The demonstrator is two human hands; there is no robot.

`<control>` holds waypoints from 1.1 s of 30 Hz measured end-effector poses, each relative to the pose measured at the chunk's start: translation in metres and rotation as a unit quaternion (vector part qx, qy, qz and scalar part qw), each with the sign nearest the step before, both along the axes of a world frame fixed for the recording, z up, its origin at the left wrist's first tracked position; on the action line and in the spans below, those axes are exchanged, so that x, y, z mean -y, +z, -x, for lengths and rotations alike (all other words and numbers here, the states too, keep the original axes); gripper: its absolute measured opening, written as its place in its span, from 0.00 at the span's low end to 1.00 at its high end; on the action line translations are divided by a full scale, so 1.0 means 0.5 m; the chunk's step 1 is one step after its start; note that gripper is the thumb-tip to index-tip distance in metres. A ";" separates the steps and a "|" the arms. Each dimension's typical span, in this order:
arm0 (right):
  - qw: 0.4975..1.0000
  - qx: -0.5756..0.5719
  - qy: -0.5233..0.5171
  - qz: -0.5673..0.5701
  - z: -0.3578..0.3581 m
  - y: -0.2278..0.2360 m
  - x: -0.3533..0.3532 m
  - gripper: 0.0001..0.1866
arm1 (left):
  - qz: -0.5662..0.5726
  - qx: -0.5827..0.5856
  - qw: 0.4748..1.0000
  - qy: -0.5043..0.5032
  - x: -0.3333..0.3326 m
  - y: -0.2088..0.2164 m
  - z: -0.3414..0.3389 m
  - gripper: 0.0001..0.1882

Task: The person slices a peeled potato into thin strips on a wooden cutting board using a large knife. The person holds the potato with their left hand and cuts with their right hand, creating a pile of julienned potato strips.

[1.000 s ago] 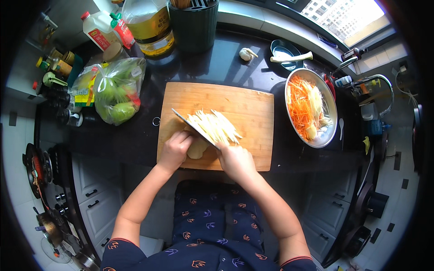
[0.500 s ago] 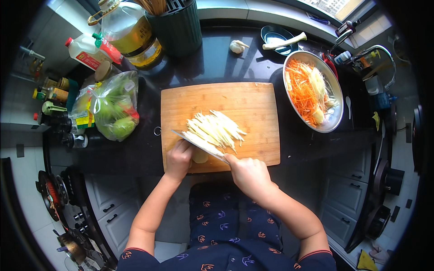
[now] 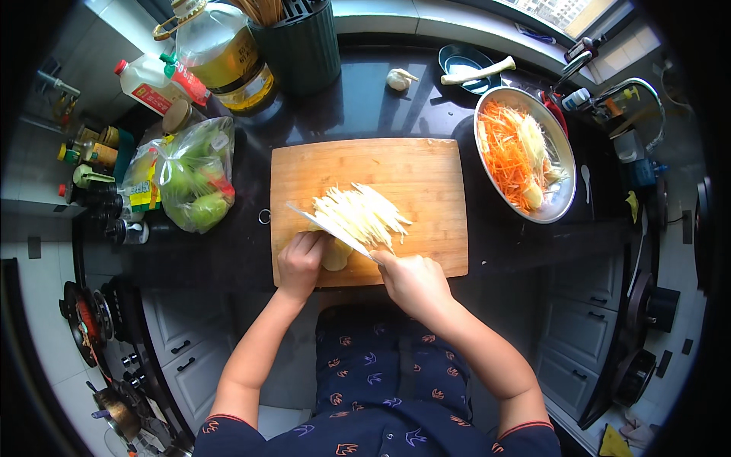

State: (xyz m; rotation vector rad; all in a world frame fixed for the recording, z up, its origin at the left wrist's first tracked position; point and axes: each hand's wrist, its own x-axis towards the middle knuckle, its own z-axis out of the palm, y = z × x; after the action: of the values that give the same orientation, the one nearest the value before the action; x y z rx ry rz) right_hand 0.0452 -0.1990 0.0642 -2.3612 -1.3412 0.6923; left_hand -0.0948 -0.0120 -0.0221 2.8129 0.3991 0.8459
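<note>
My right hand [image 3: 415, 283] is closed round the handle of a kitchen knife [image 3: 333, 231]. The blade slants up and left, its broad face catching light, between a heap of pale strips [image 3: 362, 215] and a peeled, pale yellow potato [image 3: 335, 256]. With bent fingers, my left hand [image 3: 300, 263] presses on the left part of the potato, close to the blade; its fingertips are partly hidden. All of this is on a wooden cutting board [image 3: 419, 167], near its front edge.
A metal basin [image 3: 562, 204] with shredded carrot [image 3: 502, 156] and pale shreds stands right of the board. Behind are garlic [image 3: 399, 78] and a pale stalk [image 3: 480, 71] across a blue dish [image 3: 454, 55]. At left are a vegetable bag [image 3: 194, 179] and an oil jug [image 3: 228, 65].
The knife has tilted, so its face now shows bright, and more of the potato is visible beside it. Both hands stay in nearly the same place; the whole view has shifted slightly.
</note>
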 end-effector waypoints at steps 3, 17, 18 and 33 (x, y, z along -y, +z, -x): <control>0.999 0.010 0.019 0.030 0.001 0.021 0.013 0.12 | -0.002 -0.013 1.000 0.004 0.000 -0.007 0.004 0.08; 1.000 0.005 -0.008 -0.025 -0.014 -0.043 -0.038 0.09 | 0.059 -0.042 0.997 0.006 -0.002 0.005 0.008 0.09; 0.999 0.008 -0.010 -0.030 -0.014 -0.036 -0.034 0.09 | 0.057 -0.035 0.998 0.003 -0.003 0.006 0.008 0.09; 0.998 0.055 0.022 0.037 0.022 -0.012 -0.008 0.09 | 0.038 -0.039 0.998 0.007 0.000 -0.010 0.017 0.06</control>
State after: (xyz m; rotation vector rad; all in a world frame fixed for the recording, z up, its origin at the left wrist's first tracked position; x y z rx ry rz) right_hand 0.0340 -0.1948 0.0580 -2.4672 -1.4398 0.6435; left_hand -0.1033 -0.0121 -0.0272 2.7820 0.4542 0.7084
